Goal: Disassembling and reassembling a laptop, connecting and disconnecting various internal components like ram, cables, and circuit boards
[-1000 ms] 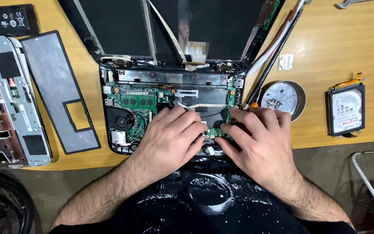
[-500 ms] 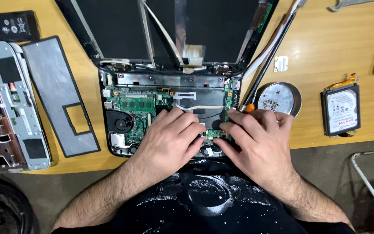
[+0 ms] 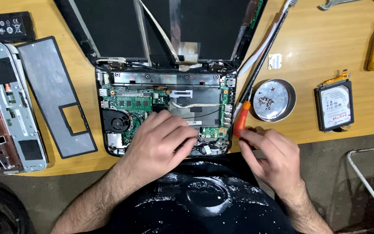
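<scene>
The left hand (image 3: 163, 141) lay curled on the laptop (image 3: 165, 110) at centre frame while the right hand (image 3: 271, 158), fingers loosely bent, touched the screwdriver (image 3: 256, 82) beside the dish (image 3: 274, 99).

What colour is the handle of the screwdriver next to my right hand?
Orange, on the screwdriver handle just above the right hand; it shows best in the head view.

We see the desk (image 3: 325, 52) under even, fairly bright overhead light, its wood warm yellow. Shadows are soft and short. Glare marks the metal dish (image 3: 275, 99) and the glossy shirt print (image 3: 204, 195). Our right hand (image 3: 273, 158) is motion-blurred; the laptop (image 3: 165, 104) stays sharp. Edge lines bow slightly.
</scene>
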